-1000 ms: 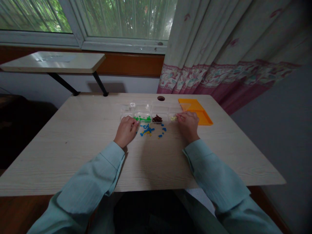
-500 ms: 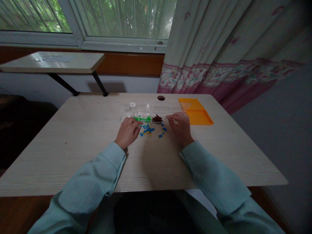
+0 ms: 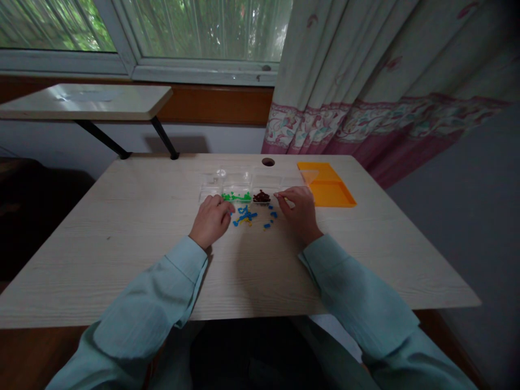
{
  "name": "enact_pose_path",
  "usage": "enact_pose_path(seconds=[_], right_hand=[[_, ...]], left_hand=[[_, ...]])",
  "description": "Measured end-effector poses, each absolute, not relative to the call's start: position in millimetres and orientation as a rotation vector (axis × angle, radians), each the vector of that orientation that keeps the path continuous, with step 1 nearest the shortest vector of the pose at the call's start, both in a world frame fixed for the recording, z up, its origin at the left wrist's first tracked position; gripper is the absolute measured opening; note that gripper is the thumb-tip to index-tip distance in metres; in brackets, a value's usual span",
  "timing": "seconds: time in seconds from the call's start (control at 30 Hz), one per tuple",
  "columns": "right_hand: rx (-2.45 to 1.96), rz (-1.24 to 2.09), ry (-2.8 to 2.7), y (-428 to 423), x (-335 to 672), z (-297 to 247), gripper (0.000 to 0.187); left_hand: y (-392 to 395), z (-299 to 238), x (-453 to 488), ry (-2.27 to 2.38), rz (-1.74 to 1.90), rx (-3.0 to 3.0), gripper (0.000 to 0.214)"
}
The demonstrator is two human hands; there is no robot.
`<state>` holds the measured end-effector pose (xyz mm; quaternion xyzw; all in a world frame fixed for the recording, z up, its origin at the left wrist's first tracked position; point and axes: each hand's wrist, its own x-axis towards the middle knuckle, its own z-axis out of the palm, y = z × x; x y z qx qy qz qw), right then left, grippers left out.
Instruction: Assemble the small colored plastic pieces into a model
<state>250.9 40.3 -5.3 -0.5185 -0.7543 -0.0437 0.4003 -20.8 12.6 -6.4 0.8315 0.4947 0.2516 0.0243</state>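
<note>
Over on the far left, a pale side table [image 3: 93, 103] on black legs stands under the window [image 3: 195, 32], well apart from your work. Now onto the wooden desk [image 3: 122, 233] in front of you. Your left hand [image 3: 211, 219] rests knuckles up on the top, fingers curled in, with the tips at the left edge of the scatter. Whether a piece is pinched between them I cannot tell: too small, too dim. Just beyond those fingertips sits the clear compartment box [image 3: 214, 181], with a heap of green pieces [image 3: 236, 197] in its near row. On the bare desk just in front of the box, between your two hands, lie the loose blue pieces [image 3: 245, 215], strewn in a small patch. One compartment along from the green, there's a dark brown heap [image 3: 261, 196]. Past that comes your right hand [image 3: 298, 212], also knuckles up. Its thumb and forefinger are drawn together and point left, close to the brown heap and the right-hand blue strays. Closed on something or on nothing, I cannot tell. Behind the box, a round cable hole [image 3: 268, 162] shows in the desk. To the right of your hand, an orange tray [image 3: 329, 189] lies flat towards the far corner. A flowered curtain [image 3: 365, 81] with a pink border hangs behind it.
</note>
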Motion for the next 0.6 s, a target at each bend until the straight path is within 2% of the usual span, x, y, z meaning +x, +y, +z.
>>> enact_pose_path(seconds=[0.6], right_hand=[[-1.310, -0.087, -1.904, 37.4, 248.7, -2.0, 0.022]], left_hand=[[15.8, -9.7, -25.7, 1.527, 0.727, 2.588, 0.014]])
